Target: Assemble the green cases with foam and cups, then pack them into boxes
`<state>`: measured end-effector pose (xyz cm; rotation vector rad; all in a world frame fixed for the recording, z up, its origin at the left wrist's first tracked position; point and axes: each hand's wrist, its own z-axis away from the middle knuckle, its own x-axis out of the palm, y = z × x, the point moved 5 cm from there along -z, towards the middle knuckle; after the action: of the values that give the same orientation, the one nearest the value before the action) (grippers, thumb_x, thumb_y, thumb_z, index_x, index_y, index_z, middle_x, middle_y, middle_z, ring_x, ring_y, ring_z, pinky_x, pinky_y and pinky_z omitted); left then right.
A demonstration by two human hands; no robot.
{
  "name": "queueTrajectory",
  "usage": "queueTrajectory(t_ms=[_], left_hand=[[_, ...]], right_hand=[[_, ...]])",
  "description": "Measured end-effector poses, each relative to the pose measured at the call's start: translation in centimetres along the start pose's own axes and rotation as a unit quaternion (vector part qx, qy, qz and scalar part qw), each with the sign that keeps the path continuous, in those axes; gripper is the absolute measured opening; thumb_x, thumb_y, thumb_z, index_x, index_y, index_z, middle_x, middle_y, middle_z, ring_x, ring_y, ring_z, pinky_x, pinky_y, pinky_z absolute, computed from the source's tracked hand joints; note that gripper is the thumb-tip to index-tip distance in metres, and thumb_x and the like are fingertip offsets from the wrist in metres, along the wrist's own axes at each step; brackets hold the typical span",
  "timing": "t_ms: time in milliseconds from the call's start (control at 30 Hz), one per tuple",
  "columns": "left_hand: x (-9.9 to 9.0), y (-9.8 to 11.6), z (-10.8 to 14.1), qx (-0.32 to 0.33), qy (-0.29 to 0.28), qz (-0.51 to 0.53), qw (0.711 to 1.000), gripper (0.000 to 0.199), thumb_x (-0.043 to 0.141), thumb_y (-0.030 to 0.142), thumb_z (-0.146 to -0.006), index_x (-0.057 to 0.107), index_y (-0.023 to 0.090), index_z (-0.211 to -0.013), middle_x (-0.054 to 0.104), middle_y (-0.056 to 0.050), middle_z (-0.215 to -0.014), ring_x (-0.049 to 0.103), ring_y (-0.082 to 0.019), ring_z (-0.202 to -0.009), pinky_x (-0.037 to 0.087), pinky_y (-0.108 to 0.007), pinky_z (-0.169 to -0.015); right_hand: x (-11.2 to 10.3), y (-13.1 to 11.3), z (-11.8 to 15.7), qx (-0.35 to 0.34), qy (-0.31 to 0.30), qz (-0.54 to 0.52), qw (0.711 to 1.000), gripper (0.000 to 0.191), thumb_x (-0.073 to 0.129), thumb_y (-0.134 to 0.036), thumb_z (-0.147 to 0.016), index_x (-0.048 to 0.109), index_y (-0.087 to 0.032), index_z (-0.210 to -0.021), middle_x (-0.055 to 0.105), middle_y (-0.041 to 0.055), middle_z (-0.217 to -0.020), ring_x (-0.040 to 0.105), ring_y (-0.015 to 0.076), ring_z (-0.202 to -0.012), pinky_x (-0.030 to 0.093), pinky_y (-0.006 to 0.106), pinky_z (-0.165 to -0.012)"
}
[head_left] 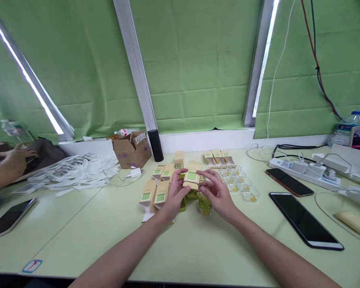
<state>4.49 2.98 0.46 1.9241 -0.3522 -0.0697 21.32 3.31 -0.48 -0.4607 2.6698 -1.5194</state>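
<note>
Green sheeting (198,64) spans the back, above a white ledge (192,142) along the far edge of the pale table (228,256). Open tabletop stretches from the hands down to the near edge, with more room left of the left forearm. On the left, a heap of white strips (87,172) reaches toward a brown cardboard box (133,154) near the ledge; another person's hand (19,162) is at the left border of the view. On the right, a white power strip (303,170) and a large phone (306,220) bound the space beside the right forearm. The left hand (177,196) and right hand (219,196) face each other mid-table, well back from the near edge, fingers narrowed around opposite sides of a small carton (192,177) with a green panel, held between them. Standing cartons (154,194) crowd close to the left hand. Clear containers (237,180) sit beyond the right hand, a gap of tabletop separating them from the large phone, while one green-filled container (204,205) stands just below the right fingers.
</note>
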Motion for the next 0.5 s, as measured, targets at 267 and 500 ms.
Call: queueTrajectory(t_ms=[267, 500], left_hand=[[-0.11, 0.00, -0.01, -0.003, 0.012, 0.000, 1.000, 0.054, 0.072, 0.038, -0.092, 0.046, 0.028, -0.138, 0.070, -0.005, -0.121, 0.066, -0.024, -0.110, 0.051, -0.037, -0.096], [0.26, 0.62, 0.15, -0.014, 0.027, -0.016, 0.999, 0.049, 0.071, 0.039, -0.092, 0.046, 0.028, -0.133, 0.071, -0.003, -0.112, 0.067, -0.021, -0.099, 0.051, -0.036, -0.091]], right_hand=[[0.04, 0.28, 0.04, 0.004, -0.012, 0.000, 1.000, 0.046, 0.077, -0.050, -0.095, 0.070, -0.036, -0.138, 0.042, 0.0090, -0.138, 0.072, 0.0186, -0.095, 0.065, 0.042, -0.095], [0.18, 0.25, 0.15, -0.004, -0.024, -0.009, 1.000, 0.045, 0.079, -0.045, -0.095, 0.070, -0.038, -0.138, 0.040, 0.0071, -0.138, 0.073, 0.0169, -0.096, 0.065, 0.041, -0.096]])
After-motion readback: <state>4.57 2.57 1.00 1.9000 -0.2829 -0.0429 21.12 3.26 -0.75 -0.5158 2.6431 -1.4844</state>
